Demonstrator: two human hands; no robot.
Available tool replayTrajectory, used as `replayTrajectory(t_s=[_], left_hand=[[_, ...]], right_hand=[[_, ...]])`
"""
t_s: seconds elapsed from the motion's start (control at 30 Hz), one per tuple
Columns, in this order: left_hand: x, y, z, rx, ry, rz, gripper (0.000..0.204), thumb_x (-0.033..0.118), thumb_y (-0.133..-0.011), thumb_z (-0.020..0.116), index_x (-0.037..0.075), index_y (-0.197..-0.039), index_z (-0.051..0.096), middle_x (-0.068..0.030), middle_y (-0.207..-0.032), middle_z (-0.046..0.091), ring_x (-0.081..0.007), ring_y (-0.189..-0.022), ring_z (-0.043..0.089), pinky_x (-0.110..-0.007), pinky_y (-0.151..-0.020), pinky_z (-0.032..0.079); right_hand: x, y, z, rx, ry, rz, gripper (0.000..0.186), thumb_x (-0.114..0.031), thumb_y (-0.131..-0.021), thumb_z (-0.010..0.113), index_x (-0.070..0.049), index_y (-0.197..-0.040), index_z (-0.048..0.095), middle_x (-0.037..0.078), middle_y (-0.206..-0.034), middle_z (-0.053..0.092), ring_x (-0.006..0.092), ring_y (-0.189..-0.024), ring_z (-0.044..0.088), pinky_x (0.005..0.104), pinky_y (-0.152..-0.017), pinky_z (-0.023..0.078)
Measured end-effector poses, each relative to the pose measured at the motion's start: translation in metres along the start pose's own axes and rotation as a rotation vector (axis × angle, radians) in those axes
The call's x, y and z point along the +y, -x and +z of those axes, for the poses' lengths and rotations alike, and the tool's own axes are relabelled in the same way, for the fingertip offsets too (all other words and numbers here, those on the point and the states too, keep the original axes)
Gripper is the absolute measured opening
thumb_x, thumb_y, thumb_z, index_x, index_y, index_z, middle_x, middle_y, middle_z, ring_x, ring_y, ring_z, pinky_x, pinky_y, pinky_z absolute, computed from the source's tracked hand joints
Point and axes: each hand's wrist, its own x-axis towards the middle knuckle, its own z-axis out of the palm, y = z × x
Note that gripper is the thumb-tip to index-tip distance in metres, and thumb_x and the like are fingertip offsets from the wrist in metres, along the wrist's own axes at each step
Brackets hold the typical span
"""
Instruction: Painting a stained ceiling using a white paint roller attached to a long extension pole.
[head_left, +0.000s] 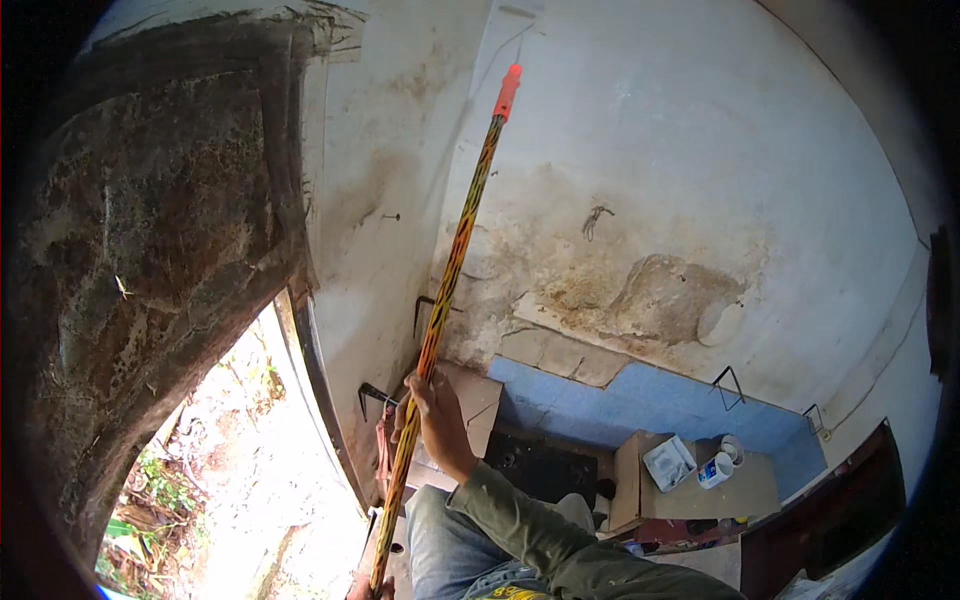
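Observation:
My right hand (440, 420) is wrapped round the middle of a long pole (455, 260) with a black, yellow and orange pattern. At the picture's lower edge my left hand (370, 590), partly cut off, grips the pole's lower part. The pole slants up and away to a red-orange end piece (509, 92). From there a thin wire frame leads to a small paint roller (516, 11), which appears to lie against the white wall (700, 130) high up. Lower down, this wall has a stained patch of peeling plaster (665, 300).
A dark, weathered panel (170, 200) hangs at the left above a bright opening to the outside. Black metal brackets (375, 397) stick out from the walls. Below the blue wall strip (650, 400), a counter (740, 490) holds a white tray (669, 464) and white tubs (715, 470).

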Motion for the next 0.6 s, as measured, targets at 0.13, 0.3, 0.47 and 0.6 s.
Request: replayTrajectory(t_s=[0.13, 0.3, 0.47, 0.6], left_hand=[[-0.02, 0.016, -0.029, 0.058, 0.055, -0.014, 0.028, 0.033, -0.087, 0.066, 0.006, -0.081, 0.062, -0.0177, -0.052, 0.051, -0.0368, -0.041, 0.047, -0.043, -0.04, 0.038], [-0.138, 0.054, -0.043, 0.17, -0.585, 0.2, 0.019, 0.023, -0.089, 0.056, 0.007, -0.082, 0.064, -0.0149, -0.072, 0.064, -0.0328, -0.054, 0.058, -0.043, -0.046, 0.046], [-0.205, 0.053, -0.08, 0.017, -0.798, -0.207, 0.03, 0.027, -0.088, 0.06, 0.007, -0.107, 0.069, -0.0128, -0.085, 0.07, -0.0248, -0.065, 0.064, -0.035, -0.057, 0.052], [-0.188, 0.012, -0.088, 0.004, -0.464, -0.271, 0.024, 0.023, -0.088, 0.06, 0.008, -0.104, 0.068, -0.0117, -0.074, 0.067, -0.0227, -0.061, 0.06, -0.034, -0.054, 0.048]], right_hand=[[-0.028, 0.029, -0.002, -0.062, -0.121, 0.0, 0.029, -0.035, -0.101, 0.044, -0.006, -0.108, 0.042, 0.005, -0.065, 0.054, 0.014, -0.053, 0.056, 0.0284, -0.049, 0.048], [-0.072, 0.022, -0.034, 0.017, -0.091, -0.179, 0.033, -0.036, -0.101, 0.042, -0.004, -0.109, 0.044, 0.009, -0.069, 0.057, 0.0184, -0.055, 0.06, 0.0297, -0.054, 0.052], [-0.093, 0.03, -0.088, 0.224, -0.185, -0.28, 0.029, -0.035, -0.101, 0.044, -0.006, -0.105, 0.044, 0.007, -0.068, 0.055, 0.0187, -0.053, 0.059, 0.0328, -0.049, 0.052], [-0.081, 0.06, -0.143, 0.356, -0.203, -0.319, 0.028, -0.032, -0.101, 0.045, -0.005, -0.103, 0.045, 0.007, -0.07, 0.055, 0.0191, -0.053, 0.059, 0.0319, -0.051, 0.053]])
